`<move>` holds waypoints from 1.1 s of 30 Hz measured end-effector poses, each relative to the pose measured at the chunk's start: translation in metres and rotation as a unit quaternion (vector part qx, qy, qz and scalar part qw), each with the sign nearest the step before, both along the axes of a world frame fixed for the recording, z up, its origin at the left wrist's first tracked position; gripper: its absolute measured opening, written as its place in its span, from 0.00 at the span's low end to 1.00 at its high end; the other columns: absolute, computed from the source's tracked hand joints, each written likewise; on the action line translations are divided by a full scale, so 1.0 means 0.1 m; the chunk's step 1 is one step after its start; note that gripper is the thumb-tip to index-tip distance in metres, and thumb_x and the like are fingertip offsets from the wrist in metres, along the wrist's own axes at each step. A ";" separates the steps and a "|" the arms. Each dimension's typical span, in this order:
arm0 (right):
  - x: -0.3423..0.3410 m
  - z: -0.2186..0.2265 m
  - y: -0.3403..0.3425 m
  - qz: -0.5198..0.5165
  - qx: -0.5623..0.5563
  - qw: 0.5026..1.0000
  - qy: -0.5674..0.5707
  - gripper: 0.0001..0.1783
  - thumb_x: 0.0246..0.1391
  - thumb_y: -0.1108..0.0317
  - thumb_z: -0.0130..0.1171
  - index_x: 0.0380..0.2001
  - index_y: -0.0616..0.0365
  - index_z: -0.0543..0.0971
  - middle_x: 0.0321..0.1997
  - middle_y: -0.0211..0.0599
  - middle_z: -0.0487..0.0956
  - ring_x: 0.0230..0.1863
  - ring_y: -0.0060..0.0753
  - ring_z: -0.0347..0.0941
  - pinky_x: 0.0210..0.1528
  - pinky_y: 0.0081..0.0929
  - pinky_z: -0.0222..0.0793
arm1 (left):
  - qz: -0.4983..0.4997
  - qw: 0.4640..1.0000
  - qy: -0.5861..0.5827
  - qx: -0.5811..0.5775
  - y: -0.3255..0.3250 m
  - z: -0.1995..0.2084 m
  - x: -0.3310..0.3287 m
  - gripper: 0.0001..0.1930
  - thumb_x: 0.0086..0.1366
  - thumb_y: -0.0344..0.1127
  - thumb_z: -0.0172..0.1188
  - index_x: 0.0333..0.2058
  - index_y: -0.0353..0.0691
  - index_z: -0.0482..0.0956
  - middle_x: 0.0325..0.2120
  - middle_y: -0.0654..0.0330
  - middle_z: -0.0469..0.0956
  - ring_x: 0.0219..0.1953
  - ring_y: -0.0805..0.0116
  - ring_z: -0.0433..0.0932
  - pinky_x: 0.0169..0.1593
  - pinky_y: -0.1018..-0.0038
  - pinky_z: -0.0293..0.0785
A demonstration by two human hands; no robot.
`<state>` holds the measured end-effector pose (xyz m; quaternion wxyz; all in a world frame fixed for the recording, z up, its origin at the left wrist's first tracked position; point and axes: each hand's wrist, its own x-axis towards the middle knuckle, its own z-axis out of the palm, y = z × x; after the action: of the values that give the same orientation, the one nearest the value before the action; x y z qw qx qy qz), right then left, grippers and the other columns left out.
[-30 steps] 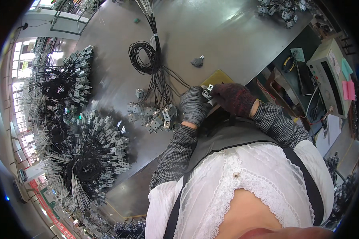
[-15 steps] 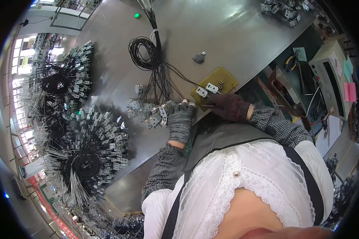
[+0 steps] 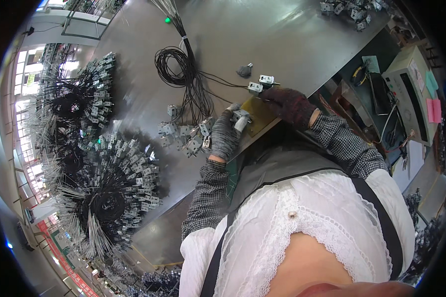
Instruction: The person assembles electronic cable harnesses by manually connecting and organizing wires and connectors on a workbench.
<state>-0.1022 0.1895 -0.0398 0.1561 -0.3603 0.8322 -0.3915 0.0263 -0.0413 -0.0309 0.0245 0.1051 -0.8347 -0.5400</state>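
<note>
Left hand [image 3: 225,136]: bent over the left end of the yellow plate [image 3: 259,115], with fingers closed around a small metal block [image 3: 242,114].
Right hand [image 3: 292,107]: just beside the paired metal blocks [image 3: 266,79], beyond the far side of the yellow plate; whether gripping or only touching, cannot tell.
Small metal block: could turn or slip out, probably because of thick glove fabric and a hold by the tips only.
Black cables [image 3: 185,84]: running from the bundle to the paired metal blocks; if pulled or caught by a sleeve, could drag these blocks sideways.
Block cluster [image 3: 183,136]: near the left hand, on its outer side; could be knocked or tangled by a wide turn of the wrist.
Near edge of the tabletop [image 3: 302,54]: close along the yellow plate; with a careless push, could let a piece fall toward the grey apron [image 3: 287,158].
Open room: widest beyond the paired metal blocks, toward the far block pile [image 3: 354,12], with only a small grey plug [image 3: 244,71] close by; narrower to the left, because of the black cables.
</note>
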 end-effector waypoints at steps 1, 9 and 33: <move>-0.01 -0.03 0.01 -0.003 -0.017 1.000 -0.010 0.17 0.65 0.66 0.62 0.56 0.51 0.82 0.47 0.49 0.84 0.49 0.53 0.83 0.53 0.44 0.78 | -0.019 0.999 -0.020 -0.027 0.00 0.01 -0.02 0.24 0.67 0.35 0.70 0.59 0.36 0.78 0.43 0.48 0.86 0.46 0.55 0.87 0.52 0.63 0.82; 0.07 0.02 -0.01 0.012 -0.033 0.995 -0.097 0.17 0.65 0.62 0.62 0.55 0.53 0.83 0.52 0.48 0.85 0.54 0.53 0.82 0.57 0.44 0.77 | -0.080 0.984 -0.094 -0.128 0.09 0.12 -0.12 0.22 0.68 0.35 0.68 0.59 0.34 0.78 0.45 0.47 0.85 0.49 0.57 0.87 0.53 0.67 0.81; 0.22 0.44 -0.04 0.058 0.078 0.987 0.129 0.13 0.59 0.68 0.62 0.48 0.53 0.80 0.38 0.46 0.85 0.40 0.53 0.84 0.42 0.47 0.79 | -0.046 0.958 -0.123 -0.254 0.43 0.05 -0.32 0.26 0.54 0.41 0.78 0.50 0.38 0.82 0.38 0.47 0.84 0.42 0.48 0.87 0.47 0.58 0.82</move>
<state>-0.0799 0.1854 0.0044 0.0980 -0.4422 0.8510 -0.2658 -0.0053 0.0019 -0.0255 -0.0772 0.1221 -0.9448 -0.2941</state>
